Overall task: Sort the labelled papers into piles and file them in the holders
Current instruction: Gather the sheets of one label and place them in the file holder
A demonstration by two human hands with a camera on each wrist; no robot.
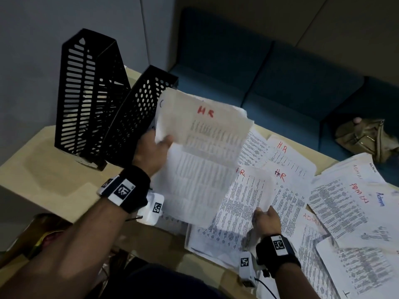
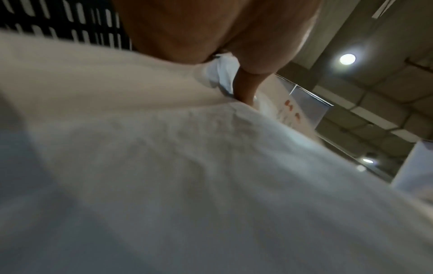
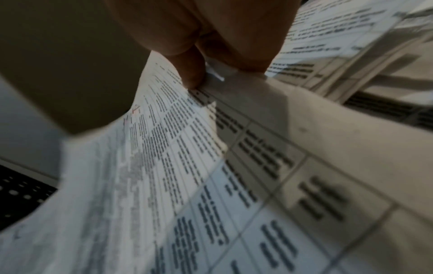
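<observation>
My left hand [image 1: 154, 147] grips a stack of papers marked "HR" [image 1: 200, 152] in red by its left edge and holds it up above the table, just right of two black file holders. The left wrist view shows the hand [image 2: 234, 55] on the stack [image 2: 187, 166]. My right hand [image 1: 265, 219] pinches the lower right corner of another HR sheet [image 1: 239, 203] lying on the table. In the right wrist view its fingers [image 3: 194, 70] clamp that printed sheet [image 3: 164, 157], which lifts off the papers below. More HR sheets [image 1: 285, 167] lie beside it.
A tall slotted holder [image 1: 86, 93] and a round-holed holder [image 1: 138, 108] stand at the back left of the beige table [image 1: 43, 169]. Sheets marked "Admin" [image 1: 349, 201] spread over the right side. A blue sofa [image 1: 280, 83] with a tan bag [image 1: 364, 137] lies beyond.
</observation>
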